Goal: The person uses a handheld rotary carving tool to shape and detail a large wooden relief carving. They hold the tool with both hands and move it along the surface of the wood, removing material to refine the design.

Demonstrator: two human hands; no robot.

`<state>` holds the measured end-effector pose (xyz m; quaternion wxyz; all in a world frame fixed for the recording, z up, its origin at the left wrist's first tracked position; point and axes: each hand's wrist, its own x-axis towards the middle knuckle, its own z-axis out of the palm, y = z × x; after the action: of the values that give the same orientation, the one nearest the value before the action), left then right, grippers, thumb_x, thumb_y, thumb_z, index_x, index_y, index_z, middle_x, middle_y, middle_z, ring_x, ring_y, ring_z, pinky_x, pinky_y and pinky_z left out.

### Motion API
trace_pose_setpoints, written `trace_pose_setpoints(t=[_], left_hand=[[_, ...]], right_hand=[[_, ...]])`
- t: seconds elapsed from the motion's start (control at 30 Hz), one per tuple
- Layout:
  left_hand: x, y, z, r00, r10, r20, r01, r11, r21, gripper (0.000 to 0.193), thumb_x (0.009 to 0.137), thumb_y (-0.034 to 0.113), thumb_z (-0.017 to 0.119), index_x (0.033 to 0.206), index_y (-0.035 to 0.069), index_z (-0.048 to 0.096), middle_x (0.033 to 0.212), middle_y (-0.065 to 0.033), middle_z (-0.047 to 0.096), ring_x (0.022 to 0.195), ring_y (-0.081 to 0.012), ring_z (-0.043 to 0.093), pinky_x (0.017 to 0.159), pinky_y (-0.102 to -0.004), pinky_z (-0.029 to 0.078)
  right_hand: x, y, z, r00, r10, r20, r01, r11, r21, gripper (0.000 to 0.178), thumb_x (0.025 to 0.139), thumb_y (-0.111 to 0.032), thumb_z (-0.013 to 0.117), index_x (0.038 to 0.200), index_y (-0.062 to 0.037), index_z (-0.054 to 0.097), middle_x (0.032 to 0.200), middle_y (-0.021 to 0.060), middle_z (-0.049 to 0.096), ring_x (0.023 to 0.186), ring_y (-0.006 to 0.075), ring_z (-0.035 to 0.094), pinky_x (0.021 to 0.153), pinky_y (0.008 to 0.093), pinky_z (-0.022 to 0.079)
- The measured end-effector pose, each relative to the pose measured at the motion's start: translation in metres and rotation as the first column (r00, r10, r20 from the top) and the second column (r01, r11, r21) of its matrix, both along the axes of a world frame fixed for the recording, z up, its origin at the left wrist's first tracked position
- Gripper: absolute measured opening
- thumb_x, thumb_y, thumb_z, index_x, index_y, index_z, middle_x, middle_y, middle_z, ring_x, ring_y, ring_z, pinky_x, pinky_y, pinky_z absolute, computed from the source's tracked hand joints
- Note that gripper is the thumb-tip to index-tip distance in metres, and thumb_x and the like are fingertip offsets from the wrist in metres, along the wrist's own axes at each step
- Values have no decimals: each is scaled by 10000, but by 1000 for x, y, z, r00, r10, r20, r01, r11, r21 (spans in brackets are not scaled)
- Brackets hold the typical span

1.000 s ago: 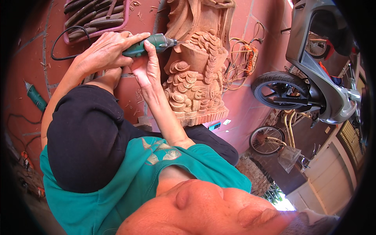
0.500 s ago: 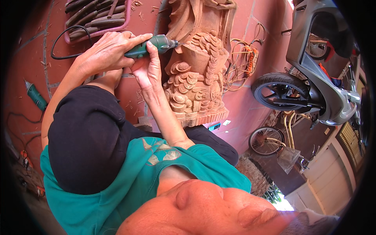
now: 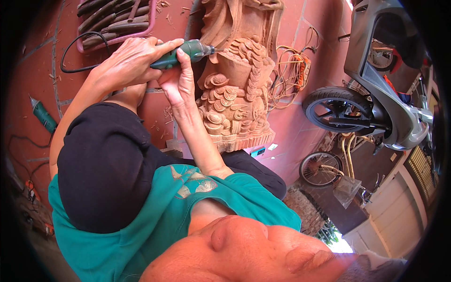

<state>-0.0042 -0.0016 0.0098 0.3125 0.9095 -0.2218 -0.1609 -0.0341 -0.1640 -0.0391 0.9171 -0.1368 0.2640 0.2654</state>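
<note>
2 hands are gripping 1 green rotary tool (image 3: 195, 48): the left hand's (image 3: 126, 61) fingers are wrapping it, the right hand's (image 3: 178, 89) thumb is pressing its side. The bit is pointing at the wooden carving (image 3: 237, 84) just right; contact seems likely.

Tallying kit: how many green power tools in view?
2. The first tool is in the left hand, the right hand also on it; the second tool lies on the floor, far left. More may be hidden.
</note>
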Motion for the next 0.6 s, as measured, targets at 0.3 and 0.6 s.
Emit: trace_pose_setpoints(t=[0.3, 0.6], left_hand=[[1, 1, 5, 996, 10, -91, -12, 1000, -18, 828, 694, 110, 742, 1464, 177, 444, 1062, -179, 625, 921, -372, 614, 831, -439, 487], [0, 4, -3, 998, -14, -56, 12, 999, -43, 854, 675, 101, 732, 1470, 169, 429, 1078, -185, 625, 910, -372, 619, 825, -434, 495]], right_hand=[[-2, 1, 1, 1000, 1, 20, 0, 999, -46, 424, 891, -210, 703, 1249, -56, 536, 1264, 115, 603, 1185, 235, 580, 1076, 420, 441], [-2, 2, 4, 1000, 3, -9, -3, 999, -39, 440, 890, -200, 702, 1267, -54, 526, 1267, 106, 602, 1186, 229, 578, 1068, 417, 447]])
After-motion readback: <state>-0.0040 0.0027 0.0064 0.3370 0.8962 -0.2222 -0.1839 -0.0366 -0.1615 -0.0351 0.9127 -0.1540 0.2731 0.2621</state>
